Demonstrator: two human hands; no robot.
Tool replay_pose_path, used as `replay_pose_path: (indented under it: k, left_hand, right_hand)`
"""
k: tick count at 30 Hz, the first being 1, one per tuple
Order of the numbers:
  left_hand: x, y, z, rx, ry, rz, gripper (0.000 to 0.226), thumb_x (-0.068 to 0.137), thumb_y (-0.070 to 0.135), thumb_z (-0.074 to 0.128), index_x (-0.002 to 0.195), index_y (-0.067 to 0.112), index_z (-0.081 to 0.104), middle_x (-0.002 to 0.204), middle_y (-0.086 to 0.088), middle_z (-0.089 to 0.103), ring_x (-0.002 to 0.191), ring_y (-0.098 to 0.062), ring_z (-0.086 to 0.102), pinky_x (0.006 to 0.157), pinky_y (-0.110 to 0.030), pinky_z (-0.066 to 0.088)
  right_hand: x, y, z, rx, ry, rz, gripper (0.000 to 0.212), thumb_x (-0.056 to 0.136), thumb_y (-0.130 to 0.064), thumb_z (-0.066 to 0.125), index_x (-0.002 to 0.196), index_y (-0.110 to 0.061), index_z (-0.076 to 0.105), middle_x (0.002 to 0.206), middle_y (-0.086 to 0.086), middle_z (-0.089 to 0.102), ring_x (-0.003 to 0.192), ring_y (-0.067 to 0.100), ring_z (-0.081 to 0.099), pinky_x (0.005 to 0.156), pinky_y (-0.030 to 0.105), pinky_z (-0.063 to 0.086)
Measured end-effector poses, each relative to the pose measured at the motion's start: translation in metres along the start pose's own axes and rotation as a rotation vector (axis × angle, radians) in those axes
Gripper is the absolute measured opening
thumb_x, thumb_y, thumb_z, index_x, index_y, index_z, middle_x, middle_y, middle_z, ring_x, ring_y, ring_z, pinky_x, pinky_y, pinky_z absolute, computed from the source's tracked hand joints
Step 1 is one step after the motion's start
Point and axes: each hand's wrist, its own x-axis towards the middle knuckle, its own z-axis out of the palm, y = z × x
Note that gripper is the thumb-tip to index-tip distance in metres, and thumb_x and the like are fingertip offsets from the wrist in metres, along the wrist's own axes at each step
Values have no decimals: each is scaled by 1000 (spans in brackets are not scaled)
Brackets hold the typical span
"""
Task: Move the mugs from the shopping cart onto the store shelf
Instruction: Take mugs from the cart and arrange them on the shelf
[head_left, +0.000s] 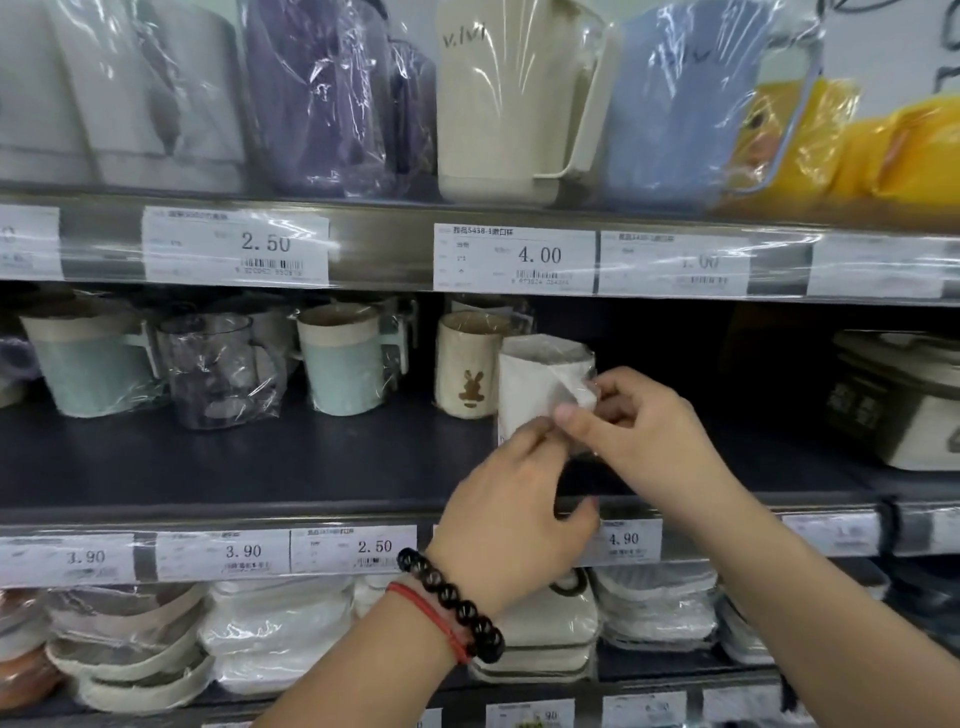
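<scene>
shelf unit: three tiers in view, each front edge lined with price tags; middle shelf (260, 467) is dark, its bare part stretching left of the hands
top tier: big wrapped jugs in a row, grey, purple, cream jug (498, 104), blue, then yellow packs at far right
bottom tier: stacks of wrapped white dishes (275, 634), brownish ones at far left
box: pale appliance box (898, 400) at right end of middle shelf, well apart from the mugs
teal mugs: two wrapped, left part of middle shelf, one at (88, 364), one at (343, 358)
clear mug: wrapped clear mug (218, 374) between the teal ones, set a little forward
rabbit mug: cream, brown rabbit print (467, 371), upright, mid-shelf, just behind and left of the white mug
white mug: wrapped in film (535, 384), on or just above middle shelf, cannot tell if base touches; tilted slightly, held by both hands
left hand: (514, 525) fingers pinch lower edge of the white mug's wrap; dark bead bracelet (452, 605) and red cord on wrist
right hand: (634, 421) fingers curled, pinching wrap at mug's right side, thumb tip meets left fingertips
tags: 4.00 tag (514, 257) above the mug, 4.90 tag (623, 539) below it, partly hidden by left hand
</scene>
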Motion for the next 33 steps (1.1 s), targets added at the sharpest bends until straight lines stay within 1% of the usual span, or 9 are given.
replay_pose_path:
  k: [5, 8, 11, 13, 16, 23, 26, 30, 33]
  left_hand:
    - [-6, -6, -2, 141, -69, 71, 41, 88, 45, 52, 126, 29, 54, 129, 18, 49, 120, -8, 46, 94, -35, 48]
    - [-9, -16, -8, 285, -138, 43, 48, 86, 53, 53, 129, 31, 51, 129, 17, 50, 122, -9, 42, 96, -31, 44]
    - [-6, -24, -13, 423, -226, 6, 53, 83, 55, 56, 128, 29, 50, 127, 12, 51, 119, -14, 45, 94, -34, 44]
    - [-4, -28, -15, 472, -259, -5, 53, 82, 53, 57, 128, 29, 49, 128, 10, 51, 118, -15, 46, 92, -35, 44]
    - [-1, -31, -16, 481, -283, -3, 61, 81, 55, 58, 135, 31, 43, 131, 11, 49, 121, -16, 44, 96, -36, 41]
    - [2, -32, -18, 480, -284, -15, 63, 78, 60, 61, 134, 34, 46, 131, 14, 48, 122, -13, 42, 98, -35, 39]
    - [5, -34, -17, 475, -275, -20, 64, 75, 62, 63, 132, 37, 45, 130, 17, 47, 119, -10, 41, 96, -31, 37]
    - [5, -37, -15, 465, -258, -36, 67, 73, 65, 63, 132, 40, 44, 129, 22, 45, 119, -6, 38, 95, -28, 36]
    - [4, -38, -14, 466, -244, -44, 69, 72, 65, 64, 132, 40, 44, 130, 23, 43, 119, -5, 37, 95, -27, 35]
  right_hand:
    - [11, 16, -13, -208, 84, -1, 18, 82, -33, 69, 72, -19, 64, 64, 0, 67, 66, 18, 65, 67, 40, 54]
    - [25, 28, -27, -221, 58, 24, 10, 85, -26, 68, 76, -20, 68, 69, 1, 70, 69, 21, 67, 72, 40, 56]
    - [47, 44, -47, -182, 62, 89, 16, 87, -19, 67, 75, -29, 65, 75, 3, 70, 69, 22, 64, 72, 38, 55]
    - [65, 55, -58, -156, 69, 130, 8, 89, -15, 64, 87, -21, 69, 78, 8, 69, 65, 21, 62, 69, 39, 55]
    - [97, 67, -67, -122, 108, 174, 14, 92, -14, 60, 103, -8, 66, 84, 14, 66, 61, 18, 57, 63, 35, 53]
    - [175, 94, -43, -76, 33, 245, 32, 95, -16, 55, 127, -7, 54, 101, 12, 56, 67, 15, 52, 56, 25, 45]
    - [200, 105, -33, -87, 6, 281, 36, 93, -20, 57, 128, -13, 54, 107, 8, 56, 87, 22, 56, 60, 26, 48]
    - [225, 117, -25, -123, 6, 346, 34, 94, -24, 55, 127, -16, 54, 118, 11, 59, 97, 26, 59, 72, 33, 54]
    - [241, 130, -17, -86, 15, 371, 35, 95, -28, 52, 127, -15, 52, 122, 12, 59, 104, 30, 59, 74, 35, 52]
